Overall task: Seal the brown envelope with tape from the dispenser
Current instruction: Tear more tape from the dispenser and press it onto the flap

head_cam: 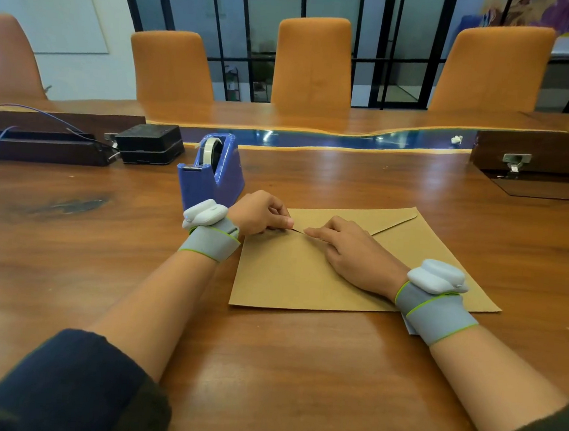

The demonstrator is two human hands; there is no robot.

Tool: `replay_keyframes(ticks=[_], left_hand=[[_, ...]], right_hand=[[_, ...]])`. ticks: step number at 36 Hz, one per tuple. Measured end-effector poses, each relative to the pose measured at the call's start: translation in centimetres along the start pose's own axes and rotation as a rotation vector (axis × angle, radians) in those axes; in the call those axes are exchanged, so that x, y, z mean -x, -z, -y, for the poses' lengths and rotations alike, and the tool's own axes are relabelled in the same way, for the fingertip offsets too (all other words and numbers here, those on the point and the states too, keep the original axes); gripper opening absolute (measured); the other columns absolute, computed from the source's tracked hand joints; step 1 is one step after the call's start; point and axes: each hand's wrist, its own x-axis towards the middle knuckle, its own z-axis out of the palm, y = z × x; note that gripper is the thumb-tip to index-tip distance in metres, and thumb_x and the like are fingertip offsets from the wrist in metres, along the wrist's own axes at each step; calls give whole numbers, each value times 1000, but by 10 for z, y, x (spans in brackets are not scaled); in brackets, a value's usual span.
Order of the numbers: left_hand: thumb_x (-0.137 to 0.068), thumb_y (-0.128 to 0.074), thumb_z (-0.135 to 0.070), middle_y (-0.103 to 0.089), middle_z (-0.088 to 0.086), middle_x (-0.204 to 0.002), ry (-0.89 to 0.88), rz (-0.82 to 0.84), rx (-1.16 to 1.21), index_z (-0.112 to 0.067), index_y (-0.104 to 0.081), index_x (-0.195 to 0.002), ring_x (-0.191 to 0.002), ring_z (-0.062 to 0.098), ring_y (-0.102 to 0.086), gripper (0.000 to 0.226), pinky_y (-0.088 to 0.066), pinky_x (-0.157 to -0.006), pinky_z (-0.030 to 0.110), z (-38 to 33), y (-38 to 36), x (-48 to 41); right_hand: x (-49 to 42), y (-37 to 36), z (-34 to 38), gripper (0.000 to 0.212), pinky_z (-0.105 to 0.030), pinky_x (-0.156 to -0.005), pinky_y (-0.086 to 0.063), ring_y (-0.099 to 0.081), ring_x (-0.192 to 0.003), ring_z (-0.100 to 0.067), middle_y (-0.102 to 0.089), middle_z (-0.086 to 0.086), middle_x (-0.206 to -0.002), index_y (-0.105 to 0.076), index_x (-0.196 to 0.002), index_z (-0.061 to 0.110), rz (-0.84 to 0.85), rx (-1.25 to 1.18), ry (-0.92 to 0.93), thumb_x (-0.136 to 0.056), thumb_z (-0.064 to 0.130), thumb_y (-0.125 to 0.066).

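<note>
Head view: left hand (264, 213) pinches, right hand (349, 246) flat, pressing the envelope (305, 279) flap; next, likely tape from the dispenser (211, 174).

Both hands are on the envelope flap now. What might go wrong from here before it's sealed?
1. The pointed flap of the flat brown paper envelope gapes slightly between the left hand and the right hand; letting go may let it lift.
2. The blue desktop tape dispenser sits just beyond the left hand, so reaching for it means releasing one side.
3. Whether any tape is already held is not visible; the fingertips meet right at the flap tip.
</note>
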Motion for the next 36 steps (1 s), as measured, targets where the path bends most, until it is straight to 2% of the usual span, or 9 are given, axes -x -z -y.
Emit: replay_keyframes(ticks=[3,12,16,21,24,27,29,32,36], left_hand=[[-84,-67,-27,-62,2,-72,-2,-2,-19,-8,-71,-87,-72,16,-51,20,-41,-59,19,-1,0,1],[-85,-66,-30,-66,5,-84,-7,-26,-95,-6,-72,-93,-70,11,-52,26,-41,-57,16,-2,-1,0],[-84,-66,-30,-62,0,-73,-11,-45,-113,-7,-73,-92,-58,5,-47,25,-39,-55,16,-4,-1,1],[-81,-69,-29,-58,-3,-63,-10,-89,-163,-8,-74,-85,-56,6,-46,22,-38,-55,19,-5,-3,1],[-79,-70,-26,-60,-4,-65,-17,-111,-212,-9,-73,-78,-63,11,-51,17,-39,-56,19,-7,-5,1],[-78,-71,-27,-67,1,-77,-8,-123,-257,-14,-72,-74,-76,18,-58,13,-48,-72,29,-8,-7,0],[-76,-71,-28,-67,2,-79,5,-135,-277,-19,-68,-67,-80,21,-61,13,-50,-78,33,-8,-7,-1],[-74,-71,-29,-64,0,-76,18,-154,-305,-25,-59,-56,-81,22,-61,23,-51,-77,34,-9,-9,0],[-74,-71,-29,-65,-1,-77,28,-172,-326,-24,-60,-58,-84,23,-64,20,-51,-74,34,-12,-10,1]], right_hand=[[0,-1,0,47,-41,-97,-40,-45,-109,-26,-50,-5,-119,-46,-136,31,-3,25,6,-94,14,-34],[0,1,3,45,-43,-99,-38,-43,-113,-24,-48,-2,-124,-46,-136,33,30,67,-7,-96,18,-32],[0,2,4,45,-43,-99,-38,-43,-113,-24,-47,-2,-125,-47,-136,33,35,73,-10,-96,18,-32],[0,3,5,45,-42,-99,-37,-42,-114,-24,-47,-2,-125,-46,-136,33,41,80,-12,-96,19,-32],[1,3,5,45,-42,-100,-37,-42,-114,-24,-47,-2,-126,-45,-137,33,46,82,-13,-96,19,-31],[1,3,6,45,-42,-100,-36,-42,-114,-24,-46,-2,-125,-45,-137,33,50,86,-13,-96,19,-31],[1,4,6,46,-41,-99,-36,-42,-114,-24,-46,-2,-125,-44,-137,33,52,86,-13,-96,19,-31],[1,4,7,46,-41,-99,-36,-41,-115,-24,-46,-2,-125,-44,-137,34,52,83,-16,-95,18,-31],[2,5,8,46,-41,-99,-36,-41,-115,-24,-46,-2,-125,-44,-137,33,55,86,-15,-96,18,-31]])
